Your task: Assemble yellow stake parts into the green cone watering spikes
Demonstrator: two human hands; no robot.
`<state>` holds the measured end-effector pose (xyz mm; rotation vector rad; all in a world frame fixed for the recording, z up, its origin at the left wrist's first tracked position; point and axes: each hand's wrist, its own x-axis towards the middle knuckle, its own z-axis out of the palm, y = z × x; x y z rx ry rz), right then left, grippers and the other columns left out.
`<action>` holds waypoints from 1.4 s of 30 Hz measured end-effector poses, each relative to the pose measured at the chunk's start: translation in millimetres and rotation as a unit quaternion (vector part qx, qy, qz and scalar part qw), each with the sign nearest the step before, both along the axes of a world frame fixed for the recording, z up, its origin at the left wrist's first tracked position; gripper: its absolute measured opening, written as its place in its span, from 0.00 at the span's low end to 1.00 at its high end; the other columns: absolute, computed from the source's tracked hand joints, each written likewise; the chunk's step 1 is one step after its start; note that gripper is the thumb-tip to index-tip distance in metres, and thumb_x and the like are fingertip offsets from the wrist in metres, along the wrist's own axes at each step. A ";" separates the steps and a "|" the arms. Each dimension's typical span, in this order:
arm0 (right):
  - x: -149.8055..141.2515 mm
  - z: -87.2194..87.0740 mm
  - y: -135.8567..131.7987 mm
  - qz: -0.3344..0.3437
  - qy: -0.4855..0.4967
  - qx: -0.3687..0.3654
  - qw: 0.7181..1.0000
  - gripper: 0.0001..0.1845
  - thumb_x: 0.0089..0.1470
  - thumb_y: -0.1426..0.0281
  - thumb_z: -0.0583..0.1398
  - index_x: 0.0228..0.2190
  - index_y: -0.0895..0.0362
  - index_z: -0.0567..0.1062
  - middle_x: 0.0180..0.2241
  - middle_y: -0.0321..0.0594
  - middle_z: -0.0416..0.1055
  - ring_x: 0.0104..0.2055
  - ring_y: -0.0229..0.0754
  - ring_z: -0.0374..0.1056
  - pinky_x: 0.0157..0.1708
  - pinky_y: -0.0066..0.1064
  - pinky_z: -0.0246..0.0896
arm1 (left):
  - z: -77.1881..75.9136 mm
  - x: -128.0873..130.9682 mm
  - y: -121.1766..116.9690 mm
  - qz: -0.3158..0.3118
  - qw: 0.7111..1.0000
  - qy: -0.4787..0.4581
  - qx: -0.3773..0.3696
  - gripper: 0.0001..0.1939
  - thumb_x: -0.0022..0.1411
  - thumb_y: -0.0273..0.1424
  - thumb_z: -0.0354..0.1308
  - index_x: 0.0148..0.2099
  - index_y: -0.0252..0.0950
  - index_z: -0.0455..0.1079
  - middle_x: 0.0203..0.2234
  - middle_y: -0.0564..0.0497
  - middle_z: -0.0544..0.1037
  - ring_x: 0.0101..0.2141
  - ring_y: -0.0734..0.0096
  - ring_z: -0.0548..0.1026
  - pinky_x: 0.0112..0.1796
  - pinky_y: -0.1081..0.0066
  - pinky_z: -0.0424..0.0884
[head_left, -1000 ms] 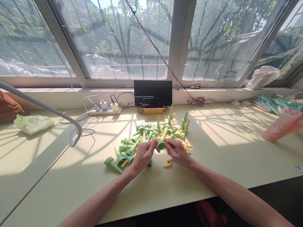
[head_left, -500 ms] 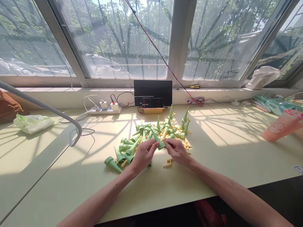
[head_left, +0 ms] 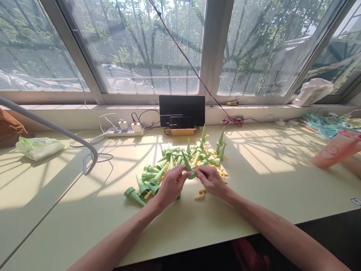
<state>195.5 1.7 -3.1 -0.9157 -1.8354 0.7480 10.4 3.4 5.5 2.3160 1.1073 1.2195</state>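
Note:
My left hand (head_left: pixel 172 185) is closed on a green plastic watering spike (head_left: pixel 186 161), pinching it near its wide collar, with the point up and leaning left. Close against the spike's right side, my right hand (head_left: pixel 211 180) pinches a small yellow plastic peg (head_left: pixel 195 166), mostly covered by the fingers. Beyond both hands lies a heap of green spikes (head_left: pixel 150 173) mixed with small yellow pegs (head_left: pixel 222 173). A few spikes (head_left: pixel 220 140) stand point up at the heap's back right. Two or so loose yellow pegs (head_left: pixel 199 195) lie on the table between my wrists.
Behind the heap a black tablet (head_left: pixel 182 107) and a phone (head_left: pixel 182 122) lean on a stand. A power strip (head_left: pixel 125 131) with plugs is left of them. A grey curved bar (head_left: pixel 56 126) crosses the left side. A tilted pink cup (head_left: pixel 328 152) is at far right.
The spike in my left hand has turned more upright, and its wide end now faces more downward. The yellow peg shows at my right fingertips. Both hands stay nearly in place.

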 end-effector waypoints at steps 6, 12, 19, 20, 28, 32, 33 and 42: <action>-0.3 -0.5 -0.1 0.002 -0.007 -0.003 1.000 0.18 0.62 0.70 0.52 0.20 0.56 0.56 0.19 0.30 0.50 0.22 0.33 0.46 0.23 0.29 0.42 | 1.7 0.3 0.8 -0.003 0.998 0.004 0.057 0.11 0.66 0.31 0.54 0.30 0.34 0.66 0.24 0.54 0.68 0.22 0.79 0.63 0.23 0.77 0.61; -0.2 -0.7 -1.2 0.006 -0.014 -0.006 1.000 0.18 0.61 0.70 0.52 0.20 0.56 0.57 0.19 0.30 0.50 0.22 0.33 0.46 0.23 0.29 0.41 | -2.5 -2.6 2.0 -0.004 0.994 0.012 0.113 0.07 0.66 0.29 0.54 0.41 0.37 0.74 0.34 0.50 0.75 0.27 0.78 0.70 0.25 0.78 0.65; -1.8 -1.7 0.9 0.012 -0.013 0.001 1.000 0.18 0.61 0.69 0.53 0.20 0.56 0.57 0.19 0.30 0.50 0.23 0.33 0.45 0.24 0.29 0.41 | -4.8 -3.4 -0.2 -0.054 0.984 0.040 0.162 0.19 0.68 0.23 0.49 0.57 0.43 0.67 0.46 0.46 0.73 0.27 0.81 0.72 0.28 0.78 0.68; -2.2 -1.7 1.1 0.012 -0.012 0.002 1.000 0.18 0.61 0.69 0.53 0.20 0.56 0.57 0.19 0.30 0.50 0.23 0.33 0.45 0.24 0.29 0.41 | -4.2 -2.4 -1.3 -0.054 0.985 0.041 0.158 0.20 0.68 0.22 0.48 0.57 0.44 0.67 0.46 0.46 0.72 0.27 0.81 0.72 0.28 0.77 0.68; -3.7 1.4 -0.4 -0.028 0.004 0.014 1.000 0.18 0.62 0.67 0.51 0.21 0.55 0.55 0.20 0.30 0.50 0.22 0.34 0.45 0.23 0.29 0.42 | 3.8 4.1 -11.6 0.010 0.992 -0.027 0.119 0.16 0.63 0.24 0.53 0.53 0.38 0.66 0.46 0.45 0.70 0.22 0.85 0.66 0.24 0.78 0.66; -3.1 1.0 -0.4 -0.044 0.004 0.012 0.999 0.19 0.63 0.66 0.51 0.21 0.55 0.55 0.19 0.30 0.50 0.21 0.34 0.45 0.22 0.29 0.41 | 4.6 3.3 -11.2 0.047 0.994 -0.040 0.095 0.10 0.67 0.28 0.50 0.32 0.34 0.67 0.22 0.54 0.69 0.19 0.81 0.63 0.22 0.77 0.60; -3.1 0.9 -0.6 -0.044 0.002 0.014 0.999 0.19 0.63 0.66 0.51 0.21 0.55 0.55 0.19 0.30 0.49 0.21 0.34 0.45 0.22 0.29 0.41 | 3.9 3.1 -10.7 0.040 0.995 -0.032 0.081 0.15 0.68 0.29 0.49 0.28 0.34 0.66 0.18 0.55 0.66 0.18 0.80 0.62 0.22 0.76 0.59; -6.1 -0.9 -3.6 -0.024 -0.022 0.027 0.999 0.18 0.62 0.68 0.51 0.21 0.55 0.54 0.19 0.30 0.50 0.22 0.33 0.46 0.23 0.28 0.43 | 0.2 4.5 -9.3 0.027 1.000 0.013 0.005 0.28 0.70 0.38 0.45 0.18 0.33 0.62 0.11 0.56 0.62 0.15 0.80 0.61 0.21 0.75 0.54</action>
